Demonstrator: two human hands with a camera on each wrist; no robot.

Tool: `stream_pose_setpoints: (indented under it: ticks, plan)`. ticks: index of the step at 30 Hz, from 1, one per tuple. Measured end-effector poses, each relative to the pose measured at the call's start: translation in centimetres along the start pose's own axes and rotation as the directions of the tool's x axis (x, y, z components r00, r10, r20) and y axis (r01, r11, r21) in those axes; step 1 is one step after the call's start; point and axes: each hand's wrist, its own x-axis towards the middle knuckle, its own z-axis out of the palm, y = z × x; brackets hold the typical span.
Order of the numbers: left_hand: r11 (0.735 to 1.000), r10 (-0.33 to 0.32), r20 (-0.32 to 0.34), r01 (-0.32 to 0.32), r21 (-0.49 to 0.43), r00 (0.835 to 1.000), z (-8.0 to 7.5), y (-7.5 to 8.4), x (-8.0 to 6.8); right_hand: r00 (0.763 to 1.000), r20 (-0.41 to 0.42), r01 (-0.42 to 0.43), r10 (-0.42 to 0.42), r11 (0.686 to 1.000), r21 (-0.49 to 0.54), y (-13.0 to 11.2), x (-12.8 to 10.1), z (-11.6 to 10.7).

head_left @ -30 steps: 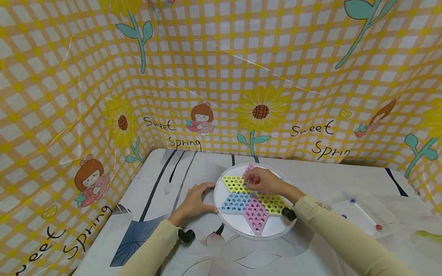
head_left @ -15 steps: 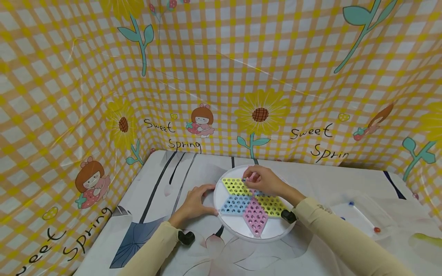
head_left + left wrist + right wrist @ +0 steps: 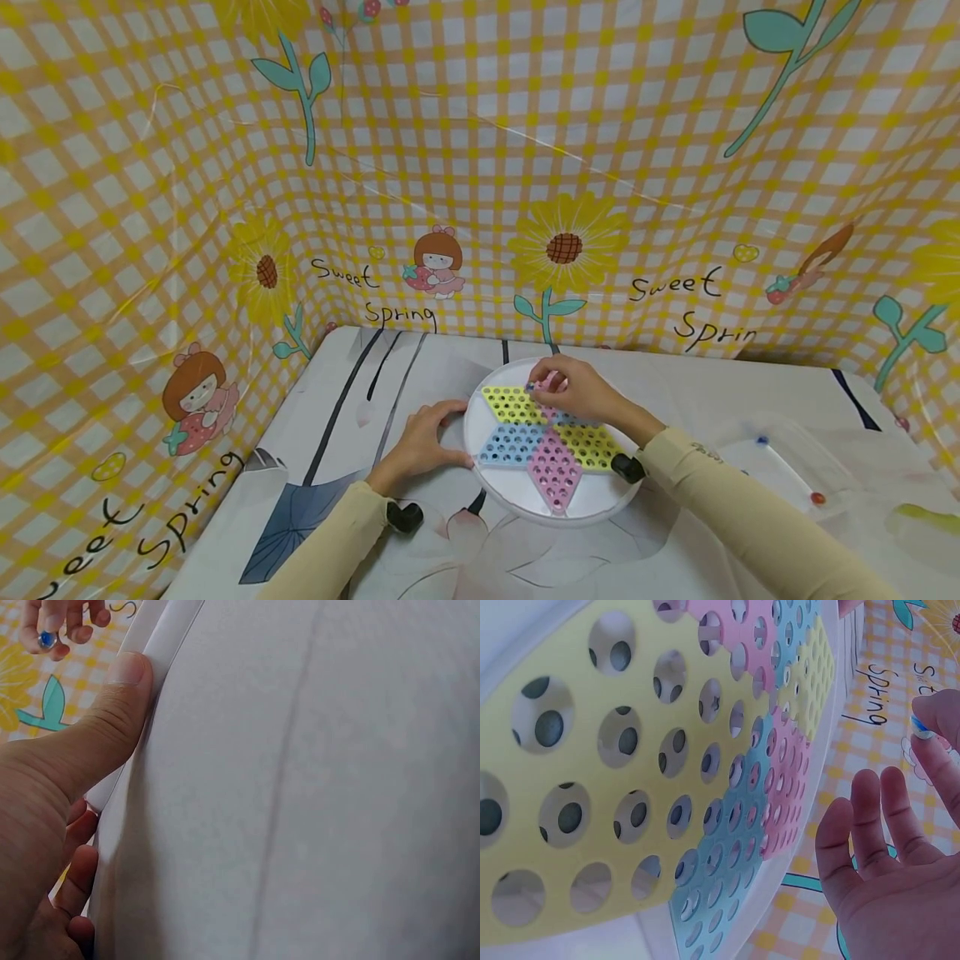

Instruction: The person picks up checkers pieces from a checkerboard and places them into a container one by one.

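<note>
A round white Chinese checkers board (image 3: 510, 492) with a pink, yellow and blue star of holes lies on the table. My left hand (image 3: 423, 437) touches its left rim, thumb and forefinger spread apart; the left wrist view shows the thumb (image 3: 116, 712) against the rim. Over the far part of the star, my right hand (image 3: 585, 392) pinches a blue marble (image 3: 530, 386) between thumb and forefinger. The right wrist view shows this blue-and-white marble (image 3: 921, 727) above the board, the other fingers (image 3: 866, 802) loosely bent. The hand covers some far holes.
A clear plastic box (image 3: 795, 450) sits to the right, with a blue marble (image 3: 762, 440) and a red marble (image 3: 817, 498) seen in it. Checked cloth (image 3: 480, 167) walls the table's back and left. A black wrist device (image 3: 628, 468) overhangs the board's right rim.
My right hand has shifted slightly and turned, bringing the blue marble into view at its fingertips near the far yellow section. My left hand stays at the rim.
</note>
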Motion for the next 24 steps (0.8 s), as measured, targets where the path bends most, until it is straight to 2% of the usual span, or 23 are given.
stream_pose_setpoints:
  ticks: [9,14,24]
  plan:
    - [1.0,0.015,-0.007,-0.015,0.004,1.0,0.0,0.3,-0.1,1.0,-0.006,0.013,-0.013,1.0,0.002,0.1,-0.2,-0.2]
    - [1.0,0.015,-0.006,-0.015,0.007,1.0,0.0,0.3,0.0,0.999,-0.041,0.034,-0.035,0.999,-0.021,0.5,-0.6,-0.6]
    - [1.0,-0.008,-0.002,0.008,-0.006,1.0,0.1,0.3,-0.2,0.995,-0.083,0.056,-0.059,0.998,-0.029,1.2,-2.8,-2.4]
